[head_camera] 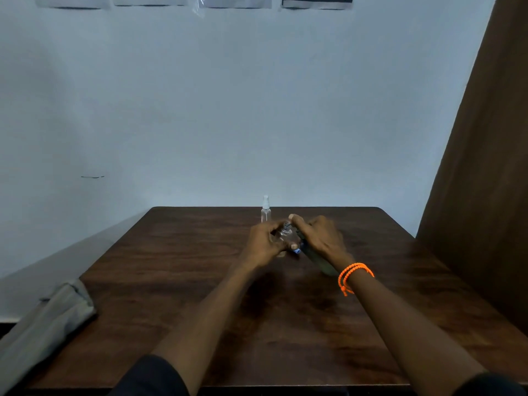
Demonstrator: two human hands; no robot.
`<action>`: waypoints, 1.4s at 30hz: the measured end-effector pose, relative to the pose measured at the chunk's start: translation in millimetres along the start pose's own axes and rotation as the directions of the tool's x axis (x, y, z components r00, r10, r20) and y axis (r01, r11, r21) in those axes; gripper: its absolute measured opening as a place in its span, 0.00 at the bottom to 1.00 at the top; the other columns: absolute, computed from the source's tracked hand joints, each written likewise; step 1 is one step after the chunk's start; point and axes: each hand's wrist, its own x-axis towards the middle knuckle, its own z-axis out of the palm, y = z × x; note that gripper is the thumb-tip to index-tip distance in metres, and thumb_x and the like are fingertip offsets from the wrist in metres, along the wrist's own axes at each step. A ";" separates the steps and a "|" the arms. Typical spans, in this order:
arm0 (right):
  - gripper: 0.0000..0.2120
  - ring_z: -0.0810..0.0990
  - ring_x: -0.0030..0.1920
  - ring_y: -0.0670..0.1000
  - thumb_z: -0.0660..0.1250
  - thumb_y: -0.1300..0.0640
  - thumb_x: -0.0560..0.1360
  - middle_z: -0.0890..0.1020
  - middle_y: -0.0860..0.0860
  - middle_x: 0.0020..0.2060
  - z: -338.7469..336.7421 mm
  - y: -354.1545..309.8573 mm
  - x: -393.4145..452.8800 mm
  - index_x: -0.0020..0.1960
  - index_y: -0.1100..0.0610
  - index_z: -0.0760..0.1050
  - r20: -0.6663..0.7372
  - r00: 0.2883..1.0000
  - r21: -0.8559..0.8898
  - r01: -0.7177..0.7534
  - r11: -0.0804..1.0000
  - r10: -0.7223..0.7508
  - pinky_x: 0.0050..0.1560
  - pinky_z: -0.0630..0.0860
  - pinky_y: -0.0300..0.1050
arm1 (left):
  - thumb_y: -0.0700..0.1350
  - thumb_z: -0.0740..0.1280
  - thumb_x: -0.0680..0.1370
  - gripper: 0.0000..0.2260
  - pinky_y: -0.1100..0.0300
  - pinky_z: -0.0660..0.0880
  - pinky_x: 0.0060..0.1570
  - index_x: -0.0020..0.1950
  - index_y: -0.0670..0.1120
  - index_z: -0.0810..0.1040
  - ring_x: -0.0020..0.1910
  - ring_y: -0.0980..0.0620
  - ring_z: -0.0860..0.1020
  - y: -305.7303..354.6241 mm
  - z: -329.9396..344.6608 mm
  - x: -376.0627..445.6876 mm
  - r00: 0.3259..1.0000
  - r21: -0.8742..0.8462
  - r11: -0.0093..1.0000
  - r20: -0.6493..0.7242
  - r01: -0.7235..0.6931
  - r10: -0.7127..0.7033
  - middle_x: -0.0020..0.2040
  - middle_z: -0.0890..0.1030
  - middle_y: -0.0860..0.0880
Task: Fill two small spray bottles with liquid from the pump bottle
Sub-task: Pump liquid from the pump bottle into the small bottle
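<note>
My left hand (264,241) grips a small clear spray bottle (283,234) with its neck uncapped, held just above the brown table (200,281). My right hand (320,235) holds a dark green pump bottle (317,258), tilted so its top leans toward the small bottle's mouth; my index finger lies over the pump head. A small blue-and-white piece (297,251) shows below my fingers. A second clear spray bottle (265,210) with a white sprayer stands upright behind my hands near the table's far edge.
A grey folded cloth or bag (48,318) hangs off the table's left edge. A brown curtain (485,167) falls along the right side. A pale wall stands right behind the table. An orange bead bracelet (354,275) circles my right wrist.
</note>
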 end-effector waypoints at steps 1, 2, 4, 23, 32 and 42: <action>0.41 0.82 0.34 0.57 0.58 0.23 0.75 0.82 0.55 0.27 0.4 0.1 -0.6 0.28 0.61 0.75 0.009 1.000 0.001 0.004 1.000 -0.004 0.36 0.71 0.49 | 0.37 0.82 0.67 0.24 0.74 0.75 0.41 0.62 0.44 0.84 0.44 0.63 0.82 -0.6 -0.8 -0.4 1.000 -0.004 1.000 -0.008 0.009 -0.009 0.49 0.85 0.53; 0.42 0.82 0.34 0.57 0.58 0.23 0.76 0.82 0.56 0.27 0.5 -0.2 -0.8 0.28 0.61 0.75 0.015 1.000 0.002 0.006 1.000 -0.006 0.36 0.71 0.49 | 0.37 0.82 0.67 0.23 0.73 0.75 0.40 0.61 0.44 0.84 0.42 0.64 0.81 -0.5 -2.0 -0.9 1.000 -0.006 1.000 -0.012 0.009 -0.009 0.48 0.85 0.53; 0.39 0.82 0.34 0.59 0.59 0.27 0.77 0.81 0.56 0.26 0.8 -1.0 -0.4 0.29 0.61 0.74 0.005 1.000 -0.012 0.011 1.000 -0.011 0.34 0.69 0.48 | 0.39 0.82 0.67 0.24 0.71 0.76 0.45 0.61 0.45 0.84 0.46 0.63 0.82 -2.1 -3.2 -1.2 1.000 0.023 1.000 -0.007 -0.016 0.016 0.50 0.86 0.54; 0.37 0.82 0.35 0.59 0.59 0.30 0.76 0.81 0.54 0.25 1.0 0.2 1.3 0.28 0.62 0.74 -0.023 0.999 0.012 0.027 1.000 -0.026 0.34 0.67 0.47 | 0.40 0.83 0.65 0.21 0.59 0.78 0.44 0.55 0.51 0.84 0.44 0.57 0.81 3.9 -3.5 -3.7 0.999 -0.038 0.999 0.032 0.009 -0.008 0.48 0.87 0.46; 0.36 0.83 0.37 0.60 0.61 0.31 0.76 0.81 0.55 0.26 -1.5 0.7 0.5 0.32 0.64 0.77 -0.016 0.999 0.015 0.040 0.999 -0.039 0.34 0.68 0.48 | 0.39 0.84 0.65 0.23 0.76 0.72 0.44 0.60 0.44 0.85 0.44 0.70 0.81 4.8 -4.1 -0.5 0.999 0.025 1.000 0.045 0.000 -0.001 0.49 0.85 0.55; 0.38 0.85 0.37 0.55 0.59 0.28 0.77 0.85 0.52 0.29 -1.6 3.5 0.6 0.32 0.60 0.82 -0.022 1.000 0.046 0.017 0.999 -0.016 0.44 0.79 0.53 | 0.40 0.84 0.65 0.25 0.71 0.76 0.46 0.61 0.46 0.84 0.47 0.60 0.83 1.1 -0.6 0.3 1.000 0.014 1.000 0.017 0.022 -0.022 0.51 0.86 0.54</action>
